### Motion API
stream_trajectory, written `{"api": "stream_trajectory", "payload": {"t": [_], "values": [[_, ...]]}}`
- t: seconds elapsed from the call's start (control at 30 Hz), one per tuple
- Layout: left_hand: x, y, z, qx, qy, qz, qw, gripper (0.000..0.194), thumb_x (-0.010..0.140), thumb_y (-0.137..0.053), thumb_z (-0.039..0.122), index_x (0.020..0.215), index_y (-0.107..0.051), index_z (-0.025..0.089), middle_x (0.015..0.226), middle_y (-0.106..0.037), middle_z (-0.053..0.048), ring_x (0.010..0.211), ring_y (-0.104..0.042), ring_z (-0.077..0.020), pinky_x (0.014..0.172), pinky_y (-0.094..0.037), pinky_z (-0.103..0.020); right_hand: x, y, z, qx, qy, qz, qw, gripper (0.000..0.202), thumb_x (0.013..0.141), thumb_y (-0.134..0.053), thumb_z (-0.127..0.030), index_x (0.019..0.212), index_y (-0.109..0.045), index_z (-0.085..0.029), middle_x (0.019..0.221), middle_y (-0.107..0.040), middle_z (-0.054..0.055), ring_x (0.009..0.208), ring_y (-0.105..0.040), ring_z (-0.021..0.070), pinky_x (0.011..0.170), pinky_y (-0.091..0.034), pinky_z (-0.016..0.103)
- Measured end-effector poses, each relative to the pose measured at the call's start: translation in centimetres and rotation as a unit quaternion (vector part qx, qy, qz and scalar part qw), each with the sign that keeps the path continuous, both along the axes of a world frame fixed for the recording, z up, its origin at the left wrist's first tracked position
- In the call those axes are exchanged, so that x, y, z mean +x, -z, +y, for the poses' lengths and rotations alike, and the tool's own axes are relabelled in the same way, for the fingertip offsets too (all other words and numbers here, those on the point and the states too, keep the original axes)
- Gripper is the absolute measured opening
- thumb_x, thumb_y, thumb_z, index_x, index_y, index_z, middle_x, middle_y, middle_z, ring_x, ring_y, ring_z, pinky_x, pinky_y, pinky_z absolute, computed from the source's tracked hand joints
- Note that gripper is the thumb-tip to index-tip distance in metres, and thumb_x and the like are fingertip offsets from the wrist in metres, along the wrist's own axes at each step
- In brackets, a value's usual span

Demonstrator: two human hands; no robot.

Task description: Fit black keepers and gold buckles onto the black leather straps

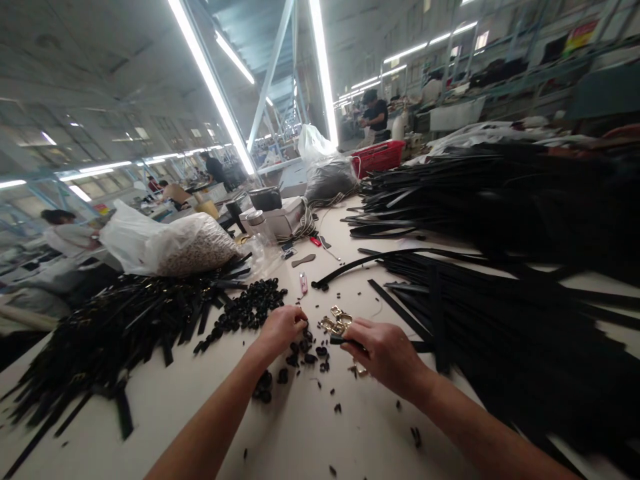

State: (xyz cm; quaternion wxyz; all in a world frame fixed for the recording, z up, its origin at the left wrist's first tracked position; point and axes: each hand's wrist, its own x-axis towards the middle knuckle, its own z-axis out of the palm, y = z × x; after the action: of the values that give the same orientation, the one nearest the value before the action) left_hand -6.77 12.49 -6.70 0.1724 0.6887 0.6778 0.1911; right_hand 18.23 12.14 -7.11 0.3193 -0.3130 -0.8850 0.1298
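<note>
My left hand is closed at the edge of a scatter of small black loops; what its fingers pinch, if anything, is too small to tell. My right hand is wrapped round the end of a black strap, whose tip points left. Gold buckles lie just beyond the right fingers, and another gold piece is below them. A larger heap of black loops spreads behind my left hand.
Black straps are piled at the left and right. Farther back on the white table are a filled plastic bag, a jar, a pink-handled tool and a red basket. People work in the background.
</note>
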Motion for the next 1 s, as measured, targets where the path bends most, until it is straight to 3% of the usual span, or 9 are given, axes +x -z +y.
{"api": "stream_trajectory", "payload": {"t": [0.17, 0.3, 0.37, 0.43, 0.53, 0.63, 0.9, 1.0], "values": [[0.3, 0.0, -0.1, -0.006, -0.025, -0.071, 0.997, 0.007, 0.065, -0.067, 0.013, 0.064, -0.066, 0.02, 0.066, -0.064, -0.001, 0.066, -0.058, -0.0193, 0.068, -0.041, -0.03, 0.1, -0.1, -0.2, -0.005, 0.01, -0.01, 1.0, 0.01, 0.086, -0.067, -0.021, 0.079, -0.06, -0.02, 0.078, -0.063, -0.002, 0.064, -0.059, 0.0137, 0.059, -0.032, 0.026], [1.0, -0.1, -2.5, -0.015, -0.057, -0.174, 0.983, 0.015, 0.069, -0.069, 0.03, 0.066, -0.061, 0.017, 0.065, -0.063, -0.002, 0.062, -0.058, -0.0182, 0.061, -0.044, -0.028, 0.0, -0.2, -0.5, -0.002, 0.015, -0.002, 1.0, 0.007, 0.087, -0.065, -0.022, 0.082, -0.061, -0.02, 0.08, -0.064, -0.001, 0.066, -0.061, 0.0144, 0.059, -0.033, 0.026], [1.8, -0.2, -4.2, -0.034, -0.07, -0.263, 0.962, 0.025, 0.074, -0.067, 0.04, 0.073, -0.061, 0.016, 0.069, -0.066, -0.004, 0.063, -0.061, -0.0176, 0.061, -0.048, -0.027, -0.1, -0.3, -0.8, -0.001, 0.012, 0.016, 1.0, 0.006, 0.088, -0.063, -0.022, 0.082, -0.061, -0.02, 0.08, -0.064, 0.0, 0.067, -0.061, 0.0146, 0.061, -0.035, 0.025], [2.8, -0.1, -6.0, -0.057, -0.102, -0.414, 0.903, 0.033, 0.072, -0.072, 0.045, 0.078, -0.062, 0.015, 0.074, -0.068, -0.006, 0.066, -0.064, -0.0165, 0.062, -0.051, -0.025, -0.2, -0.4, -1.0, 0.0, 0.004, 0.036, 0.999, 0.008, 0.09, -0.061, -0.023, 0.082, -0.061, -0.02, 0.078, -0.064, 0.0, 0.068, -0.061, 0.0146, 0.062, -0.036, 0.025], [4.5, 0.2, -8.0, -0.078, -0.163, -0.62, 0.764, 0.04, 0.06, -0.088, 0.041, 0.076, -0.064, 0.013, 0.078, -0.07, -0.007, 0.065, -0.065, -0.0134, 0.058, -0.051, -0.018, -0.4, -0.7, -1.4, 0.002, -0.008, 0.052, 0.999, 0.015, 0.093, -0.056, -0.026, 0.081, -0.061, -0.019, 0.075, -0.062, 0.001, 0.067, -0.059, 0.0144, 0.062, -0.036, 0.024], [5.8, 0.8, -8.7, -0.078, -0.191, -0.684, 0.7, 0.041, 0.056, -0.093, 0.036, 0.076, -0.066, 0.012, 0.076, -0.071, -0.007, 0.064, -0.066, -0.0122, 0.056, -0.051, -0.016, -0.6, -0.8, -1.7, -0.001, -0.012, 0.051, 0.999, 0.021, 0.096, -0.051, -0.028, 0.08, -0.061, -0.019, 0.074, -0.061, 0.001, 0.066, -0.057, 0.0141, 0.061, -0.036, 0.024], [6.5, 1.2, -8.4, -0.076, -0.199, -0.709, 0.672, 0.041, 0.056, -0.094, 0.033, 0.076, -0.065, 0.013, 0.07, -0.067, -0.002, 0.062, -0.065, -0.0106, 0.053, -0.051, -0.013, -0.8, -0.6, -2.0, 0.044, -0.011, 0.027, 0.999, 0.032, 0.1, -0.043, -0.032, 0.076, -0.059, -0.018, 0.069, -0.058, 0.001, 0.061, -0.053, 0.013, 0.057, -0.031, 0.025], [6.4, 1.3, -8.4, -0.073, -0.211, -0.701, 0.677, 0.045, 0.053, -0.095, 0.032, 0.082, -0.065, 0.015, 0.074, -0.067, -0.001, 0.06, -0.064, -0.0099, 0.052, -0.05, -0.014, -0.8, -0.6, -2.1, 0.056, -0.017, 0.009, 0.998, 0.031, 0.1, -0.044, -0.032, 0.075, -0.058, -0.018, 0.069, -0.058, 0.001, 0.06, -0.053, 0.0129, 0.055, -0.03, 0.025]]}}
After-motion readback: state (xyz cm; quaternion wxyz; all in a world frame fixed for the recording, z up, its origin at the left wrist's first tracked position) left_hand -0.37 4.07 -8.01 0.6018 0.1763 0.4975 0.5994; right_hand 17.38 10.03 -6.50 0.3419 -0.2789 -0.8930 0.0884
